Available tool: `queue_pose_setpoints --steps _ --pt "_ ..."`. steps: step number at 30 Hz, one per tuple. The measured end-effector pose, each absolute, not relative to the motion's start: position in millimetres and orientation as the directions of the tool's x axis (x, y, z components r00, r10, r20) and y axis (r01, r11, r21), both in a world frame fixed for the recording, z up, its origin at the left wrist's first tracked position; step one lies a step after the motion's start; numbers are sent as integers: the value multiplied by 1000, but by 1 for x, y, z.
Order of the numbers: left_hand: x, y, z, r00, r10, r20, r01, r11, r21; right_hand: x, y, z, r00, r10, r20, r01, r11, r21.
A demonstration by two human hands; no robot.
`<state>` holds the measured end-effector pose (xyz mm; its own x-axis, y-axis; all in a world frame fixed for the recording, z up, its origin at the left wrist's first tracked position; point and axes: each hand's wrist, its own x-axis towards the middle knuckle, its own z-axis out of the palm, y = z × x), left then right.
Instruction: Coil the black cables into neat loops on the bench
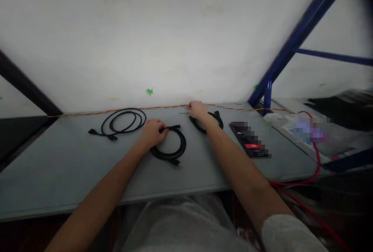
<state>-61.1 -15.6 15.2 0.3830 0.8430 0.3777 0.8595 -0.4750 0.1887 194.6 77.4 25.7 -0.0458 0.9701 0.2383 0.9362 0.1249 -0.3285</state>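
My left hand point(154, 132) is closed on the upper left part of a coiled black power cable point(183, 145), whose plug end lies at the coil's lower right. Farther back, near the wall, my right hand point(197, 109) pinches at thin dark twist ties point(183, 112) on the table; the fingertips partly hide them. A second coiled black cable point(220, 121) lies beneath my right wrist, partly covered by it. To the left rests a third black cable point(142, 116), looped more loosely, with both its ends point(112, 137) on the table.
A dark flat packet point(249, 139) with a red patch lies right of the coils. Twisted red-yellow wire point(87, 114) runs along the wall. Blue metal posts point(287, 46) slope at the right. Red cable point(317, 158) hangs over the table's point(72, 170) right end, near a plastic-wrapped item point(282, 121).
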Motion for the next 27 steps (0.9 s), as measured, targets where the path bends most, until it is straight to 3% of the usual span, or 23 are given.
queue_pose_setpoints --steps 6,10,16,20,23,27 --pt "-56 -16 14 275 885 375 901 -374 220 191 57 45 -173 918 357 830 330 -449" --pt "-59 -13 12 184 907 379 936 -279 214 190 26 50 -225 851 475 609 503 -613" --pt "-66 -11 17 117 932 343 952 -204 230 188 -24 50 -326 869 371 394 482 -783" --pt "-73 -15 30 208 928 308 926 -289 243 177 -64 47 -347 893 286 319 399 -860" --pt "-77 -26 43 385 863 328 856 -467 223 167 -97 45 -326 906 271 281 366 -887" --pt "-77 -54 54 701 698 147 640 -706 303 166 -129 39 -320 900 297 319 397 -860"
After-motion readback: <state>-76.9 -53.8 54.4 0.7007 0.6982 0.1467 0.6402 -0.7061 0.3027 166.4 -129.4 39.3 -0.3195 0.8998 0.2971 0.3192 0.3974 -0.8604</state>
